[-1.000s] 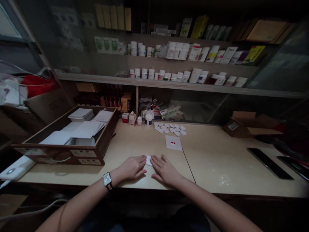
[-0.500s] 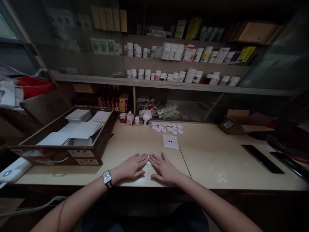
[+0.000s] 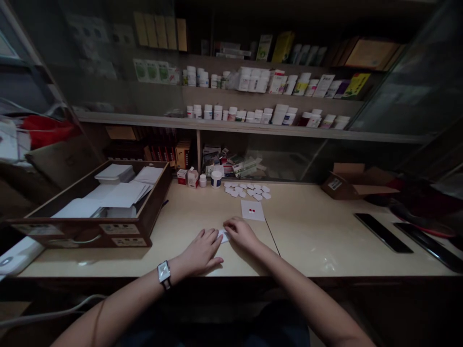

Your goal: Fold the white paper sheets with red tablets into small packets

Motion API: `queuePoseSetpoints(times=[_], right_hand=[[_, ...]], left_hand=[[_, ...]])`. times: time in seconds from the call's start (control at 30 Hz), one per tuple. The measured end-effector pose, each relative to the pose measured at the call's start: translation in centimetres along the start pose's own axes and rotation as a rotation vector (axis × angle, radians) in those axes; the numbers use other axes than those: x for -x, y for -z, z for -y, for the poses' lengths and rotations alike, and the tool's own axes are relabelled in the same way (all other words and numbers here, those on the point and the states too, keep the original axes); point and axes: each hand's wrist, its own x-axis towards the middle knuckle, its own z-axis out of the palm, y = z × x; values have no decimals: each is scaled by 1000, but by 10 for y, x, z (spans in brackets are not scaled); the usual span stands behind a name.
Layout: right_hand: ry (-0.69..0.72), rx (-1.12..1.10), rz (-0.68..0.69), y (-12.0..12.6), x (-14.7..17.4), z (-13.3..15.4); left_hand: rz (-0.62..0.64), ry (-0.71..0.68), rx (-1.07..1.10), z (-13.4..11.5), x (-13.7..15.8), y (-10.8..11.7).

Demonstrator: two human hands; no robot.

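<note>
A small folded white paper [image 3: 224, 236] lies on the counter between my two hands, partly covered by them. My left hand [image 3: 203, 250] rests flat with its fingers stretched out, the fingertips on the paper's left end. Curled at the paper's right end is my right hand [image 3: 241, 233], its fingers drawn together; what the fingertips pinch is mostly hidden. Just beyond lies a square white sheet [image 3: 257, 216] with red and white pills [image 3: 252, 210] on it. Several small folded white packets [image 3: 257, 191] are spread out farther back.
A wooden drawer [image 3: 142, 231] holding stacks of white paper [image 3: 125, 195] stands at left. Small boxes and white bottles [image 3: 216, 179] line the back of the counter. On the right are a black phone [image 3: 383, 233] and an open carton [image 3: 343, 188]. Medicine shelves [image 3: 224, 123] rise behind.
My right hand has gone from lying flat to curled fingers and moved slightly up. More of the folded paper shows. My left hand stays flat at the paper. The view has shifted slightly.
</note>
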Motion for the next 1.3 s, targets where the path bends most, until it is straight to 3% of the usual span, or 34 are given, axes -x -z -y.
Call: queuePoseSetpoints(times=[0.2, 0.4, 0.63, 0.97, 1.17, 1.3], right_hand=[[-97, 18, 71, -9, -27, -1], [-38, 28, 85, -6, -26, -1], [-196, 147, 384, 6, -41, 21], [-286, 59, 535, 10, -55, 24], [-258, 70, 464, 4, -46, 25], [-118, 81, 234, -5, -26, 20]], left_hand=[[-33, 25, 99, -5, -4, 5], [-94, 21, 146, 1, 4, 0], [-47, 19, 93, 3, 4, -9], [-126, -14, 99, 1, 6, -11], [-124, 0, 120, -1, 6, -9], [-121, 25, 149, -2, 5, -6]])
